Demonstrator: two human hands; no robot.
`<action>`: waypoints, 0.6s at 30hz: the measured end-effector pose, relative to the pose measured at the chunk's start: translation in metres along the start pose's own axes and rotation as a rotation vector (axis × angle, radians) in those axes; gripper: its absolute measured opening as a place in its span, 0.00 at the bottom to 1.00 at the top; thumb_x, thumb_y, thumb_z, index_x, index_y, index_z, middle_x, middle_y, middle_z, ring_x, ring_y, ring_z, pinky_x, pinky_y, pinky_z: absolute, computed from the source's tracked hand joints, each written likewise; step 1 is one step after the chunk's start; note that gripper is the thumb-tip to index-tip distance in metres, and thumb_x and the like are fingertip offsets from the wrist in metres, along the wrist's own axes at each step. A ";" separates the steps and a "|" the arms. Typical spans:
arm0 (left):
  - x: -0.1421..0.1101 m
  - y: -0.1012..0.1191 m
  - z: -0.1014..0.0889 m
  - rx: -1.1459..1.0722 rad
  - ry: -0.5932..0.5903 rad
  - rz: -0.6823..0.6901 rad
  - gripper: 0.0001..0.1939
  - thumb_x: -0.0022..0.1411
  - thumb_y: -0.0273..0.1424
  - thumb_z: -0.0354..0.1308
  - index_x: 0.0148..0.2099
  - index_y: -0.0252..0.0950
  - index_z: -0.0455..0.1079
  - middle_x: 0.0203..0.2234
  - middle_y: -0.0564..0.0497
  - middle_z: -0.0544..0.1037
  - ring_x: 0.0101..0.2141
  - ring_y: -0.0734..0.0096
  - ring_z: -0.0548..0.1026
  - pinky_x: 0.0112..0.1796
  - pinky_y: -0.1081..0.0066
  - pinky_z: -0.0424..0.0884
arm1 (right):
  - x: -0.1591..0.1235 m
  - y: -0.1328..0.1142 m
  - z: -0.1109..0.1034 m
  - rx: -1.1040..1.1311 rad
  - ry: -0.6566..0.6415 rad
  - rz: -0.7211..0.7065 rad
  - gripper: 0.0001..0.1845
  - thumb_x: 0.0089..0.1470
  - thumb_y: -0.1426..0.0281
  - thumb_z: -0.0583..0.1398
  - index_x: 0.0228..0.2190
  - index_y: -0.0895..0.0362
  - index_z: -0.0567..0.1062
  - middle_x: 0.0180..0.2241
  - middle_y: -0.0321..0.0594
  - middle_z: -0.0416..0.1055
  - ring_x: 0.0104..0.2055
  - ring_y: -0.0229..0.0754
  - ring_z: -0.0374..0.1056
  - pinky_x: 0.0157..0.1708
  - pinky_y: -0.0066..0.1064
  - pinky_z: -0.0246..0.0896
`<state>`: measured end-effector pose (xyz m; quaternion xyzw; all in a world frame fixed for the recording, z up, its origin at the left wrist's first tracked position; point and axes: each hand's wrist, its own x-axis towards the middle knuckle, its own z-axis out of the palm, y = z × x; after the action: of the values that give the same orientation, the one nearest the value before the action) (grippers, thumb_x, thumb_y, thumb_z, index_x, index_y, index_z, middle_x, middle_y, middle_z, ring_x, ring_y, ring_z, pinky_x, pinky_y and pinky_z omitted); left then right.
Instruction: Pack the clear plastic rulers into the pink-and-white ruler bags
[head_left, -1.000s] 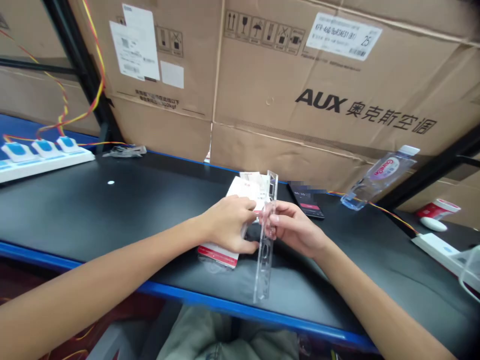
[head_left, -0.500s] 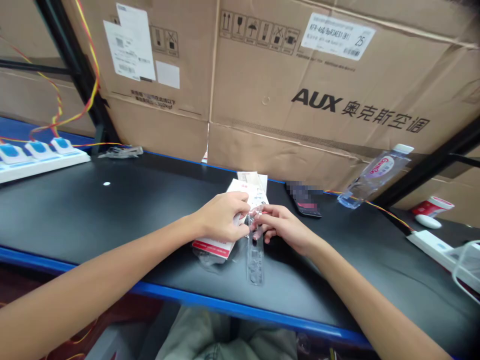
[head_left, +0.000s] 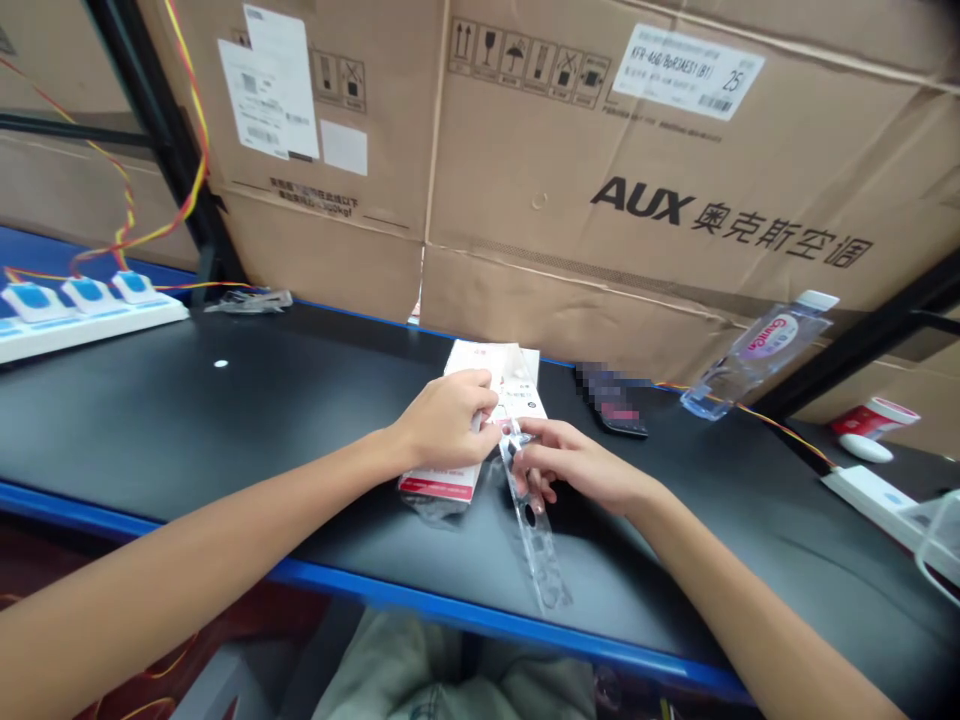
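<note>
My right hand (head_left: pixel 589 467) pinches a clear plastic strip with cut-out holes (head_left: pixel 536 545) near its upper end. The strip slants down toward the table's front edge. Just left of it, my left hand (head_left: pixel 448 420) is closed, thumb and fingers pressed together close to the strip's upper end. What sits between them is mostly hidden. Under and behind my left hand lies a white box with a red band (head_left: pixel 439 484), partly covered by the hand. Crumpled clear plastic (head_left: pixel 442 512) shows below the box. White printed paper or packaging (head_left: pixel 529 375) lies behind it.
A black table (head_left: pixel 300 400) with a blue edge stands against large cardboard boxes (head_left: pixel 525 180). A phone (head_left: pixel 611 405) lies right of the packaging. Farther right are a tilted clear bottle (head_left: pixel 757 355), a red-and-white cup (head_left: pixel 881 418) and a power strip (head_left: pixel 877 500). Another power strip (head_left: pixel 97 325) is at left.
The strip has swung from nearly upright to slanting, its lower end now farther right. The white box has shifted slightly under my left hand. My right hand stays on the strip.
</note>
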<state>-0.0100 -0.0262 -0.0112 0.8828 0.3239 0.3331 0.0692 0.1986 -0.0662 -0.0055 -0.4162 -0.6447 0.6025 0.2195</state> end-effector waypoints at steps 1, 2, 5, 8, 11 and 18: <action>0.000 0.000 0.000 0.004 0.000 -0.001 0.18 0.58 0.33 0.57 0.22 0.37 0.53 0.25 0.54 0.61 0.26 0.72 0.60 0.28 0.68 0.57 | 0.000 0.000 0.000 -0.008 -0.003 -0.004 0.09 0.56 0.69 0.58 0.39 0.57 0.69 0.25 0.36 0.76 0.21 0.36 0.71 0.20 0.24 0.58; 0.000 0.000 0.000 0.008 0.003 -0.007 0.17 0.57 0.33 0.57 0.22 0.37 0.53 0.25 0.54 0.61 0.26 0.72 0.61 0.28 0.68 0.57 | 0.000 -0.001 0.000 -0.014 -0.007 -0.010 0.08 0.56 0.68 0.58 0.39 0.57 0.68 0.25 0.36 0.76 0.20 0.36 0.71 0.20 0.24 0.58; 0.000 -0.001 0.002 0.017 0.039 -0.047 0.15 0.55 0.31 0.57 0.23 0.37 0.53 0.25 0.54 0.62 0.25 0.73 0.60 0.27 0.68 0.57 | -0.001 -0.001 0.000 -0.017 -0.014 -0.015 0.10 0.56 0.67 0.58 0.40 0.57 0.68 0.25 0.36 0.76 0.21 0.36 0.71 0.20 0.25 0.58; 0.001 -0.003 0.003 0.018 0.067 -0.069 0.14 0.54 0.30 0.56 0.23 0.37 0.53 0.25 0.53 0.63 0.25 0.73 0.60 0.27 0.68 0.57 | -0.002 0.000 0.000 -0.021 -0.016 0.011 0.18 0.56 0.68 0.57 0.48 0.58 0.67 0.27 0.37 0.77 0.22 0.36 0.71 0.21 0.25 0.58; 0.001 -0.005 0.004 0.002 0.069 -0.071 0.14 0.54 0.30 0.56 0.23 0.37 0.54 0.25 0.53 0.63 0.25 0.73 0.60 0.28 0.68 0.57 | -0.004 0.000 -0.001 -0.036 -0.040 0.030 0.25 0.55 0.69 0.57 0.55 0.56 0.65 0.26 0.35 0.76 0.20 0.35 0.70 0.20 0.24 0.57; 0.001 -0.004 0.007 -0.085 0.038 -0.063 0.15 0.58 0.31 0.56 0.23 0.37 0.56 0.25 0.54 0.63 0.26 0.73 0.61 0.28 0.69 0.58 | -0.001 0.003 0.001 -0.039 -0.015 0.012 0.23 0.55 0.70 0.59 0.53 0.56 0.68 0.26 0.35 0.76 0.17 0.31 0.63 0.17 0.22 0.55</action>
<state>-0.0075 -0.0223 -0.0173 0.8620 0.3382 0.3609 0.1110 0.1993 -0.0680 -0.0080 -0.4199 -0.6555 0.5940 0.2030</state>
